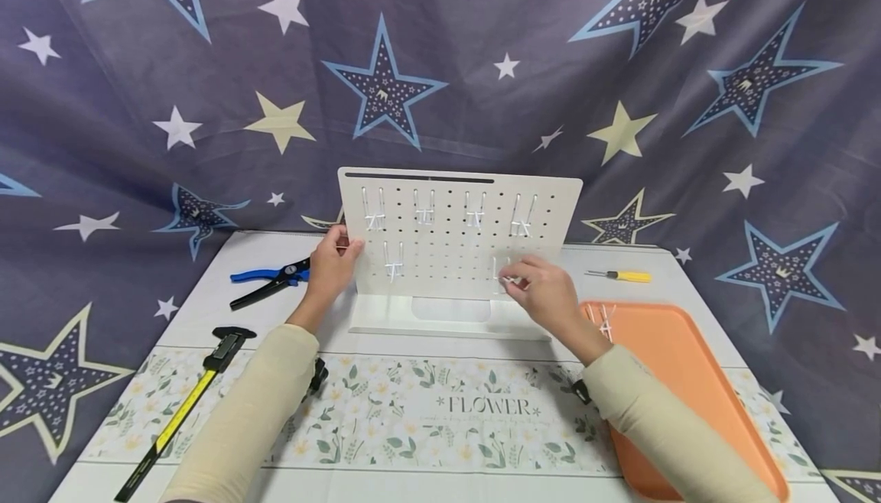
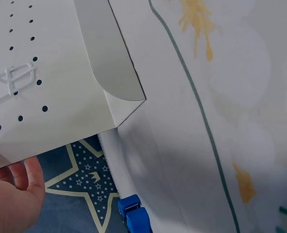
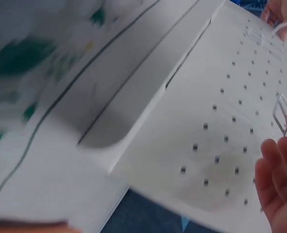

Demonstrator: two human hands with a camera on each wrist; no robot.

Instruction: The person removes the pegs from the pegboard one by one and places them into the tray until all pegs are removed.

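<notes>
A white pegboard (image 1: 440,258) stands upright on its base, with white wire hooks (image 1: 474,211) hung in an upper row and another hook (image 1: 393,262) lower left. My left hand (image 1: 333,264) holds the board's left edge; in the left wrist view its fingers (image 2: 34,177) reach behind the edge. At the board's lower right, my right hand (image 1: 540,289) pinches a white wire hook (image 3: 281,114) against the holes. Whether its prongs sit in the holes, I cannot tell.
An orange tray (image 1: 688,381) at the right bears a few loose hooks (image 1: 606,321). Behind it lies a yellow-handled screwdriver (image 1: 629,277). Blue-and-black pliers (image 1: 271,280) and a caliper (image 1: 186,404) lie at the left. A star-patterned curtain (image 1: 440,105) hangs behind the table.
</notes>
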